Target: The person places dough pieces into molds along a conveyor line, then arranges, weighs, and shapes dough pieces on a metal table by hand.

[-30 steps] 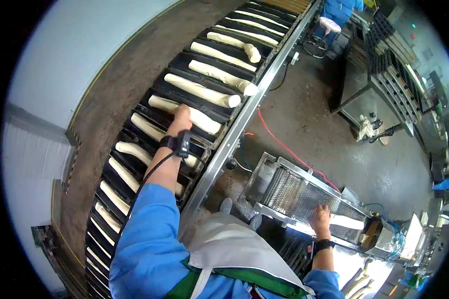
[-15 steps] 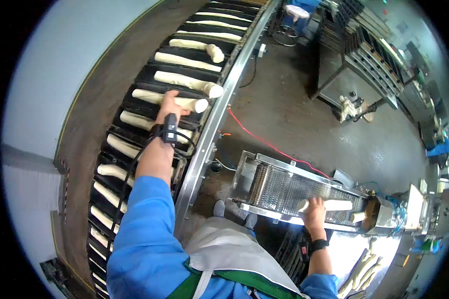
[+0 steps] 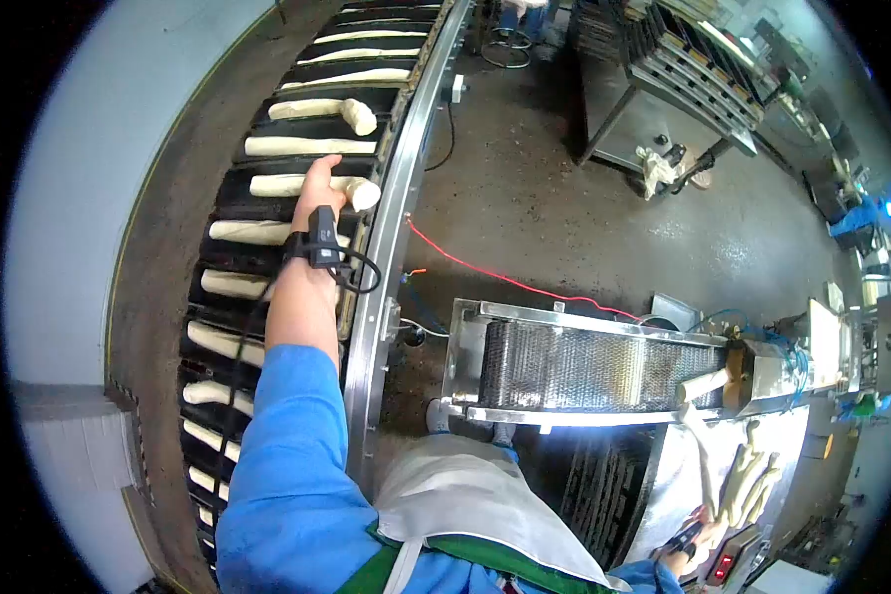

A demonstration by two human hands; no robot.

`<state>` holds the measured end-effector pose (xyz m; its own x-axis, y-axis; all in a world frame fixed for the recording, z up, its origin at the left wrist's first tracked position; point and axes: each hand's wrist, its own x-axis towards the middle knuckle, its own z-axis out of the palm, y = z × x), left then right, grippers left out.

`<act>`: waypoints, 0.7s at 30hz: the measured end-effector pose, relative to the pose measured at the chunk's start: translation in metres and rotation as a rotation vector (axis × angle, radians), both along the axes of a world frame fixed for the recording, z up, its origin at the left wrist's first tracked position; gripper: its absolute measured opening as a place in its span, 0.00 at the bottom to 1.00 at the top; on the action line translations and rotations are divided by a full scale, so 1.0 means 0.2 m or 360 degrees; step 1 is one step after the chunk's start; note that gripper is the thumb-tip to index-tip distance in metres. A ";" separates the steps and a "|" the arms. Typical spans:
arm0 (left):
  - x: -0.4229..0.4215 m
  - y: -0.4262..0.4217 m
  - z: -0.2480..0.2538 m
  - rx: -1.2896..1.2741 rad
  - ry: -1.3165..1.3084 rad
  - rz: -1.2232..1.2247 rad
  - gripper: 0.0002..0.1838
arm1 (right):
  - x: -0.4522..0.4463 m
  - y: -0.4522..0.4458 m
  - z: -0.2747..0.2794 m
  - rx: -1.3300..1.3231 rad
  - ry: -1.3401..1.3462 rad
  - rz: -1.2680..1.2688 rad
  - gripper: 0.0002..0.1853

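Observation:
My left hand (image 3: 319,185) lies across a pale dough strip (image 3: 362,194) in a black tray, thumb on the near side and fingertips past the far edge. This strip has a thick, rounded right end. At lower right, my right hand (image 3: 705,540) is closed at the lower end of a long dough strip (image 3: 703,460). That strip slants over the bright metal table, its upper end near the conveyor edge. Several dough strips (image 3: 747,485) lie bunched beside it. The right fingers are small and partly hidden.
A row of black trays (image 3: 230,265) with dough strips runs along a metal rail (image 3: 391,228). The mesh conveyor (image 3: 584,364) leads from a machine (image 3: 762,376), a short dough piece (image 3: 703,385) at its mouth. A red hose (image 3: 505,279) crosses the floor. A tray rack (image 3: 698,74) stands behind.
My left hand has shifted to the neighbouring dough strip farther up the row. My right hand has carried its strip off the conveyor, down to the metal table. The view has shifted too.

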<state>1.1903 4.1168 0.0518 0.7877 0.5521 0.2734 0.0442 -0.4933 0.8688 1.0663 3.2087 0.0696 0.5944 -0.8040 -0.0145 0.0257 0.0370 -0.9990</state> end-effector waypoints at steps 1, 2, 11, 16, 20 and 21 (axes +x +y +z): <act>0.07 -0.07 0.14 -0.1023 -0.0103 0.0328 0.23 | -0.06 0.02 -0.05 0.0154 0.0056 -0.0071 0.16; 0.11 -0.13 0.23 -0.2044 -0.0190 0.0663 0.24 | -0.13 0.04 -0.11 0.0291 0.0119 -0.0114 0.15; 0.07 0.27 -0.11 -0.2273 -0.0323 0.0635 0.15 | -0.11 0.25 -0.40 0.1113 0.0453 -0.0004 0.09; 0.14 0.35 -0.11 -0.1102 -0.0279 0.0972 0.30 | 0.00 0.25 -0.51 0.0967 0.0455 0.0546 0.10; 0.36 0.20 0.12 -0.1315 -0.0397 0.0581 0.24 | 0.05 0.63 -0.26 0.0765 0.0765 0.0477 0.09; 0.45 0.27 0.05 -0.1581 -0.0354 0.0363 0.18 | 0.06 0.68 -0.24 0.0741 0.0783 0.0430 0.08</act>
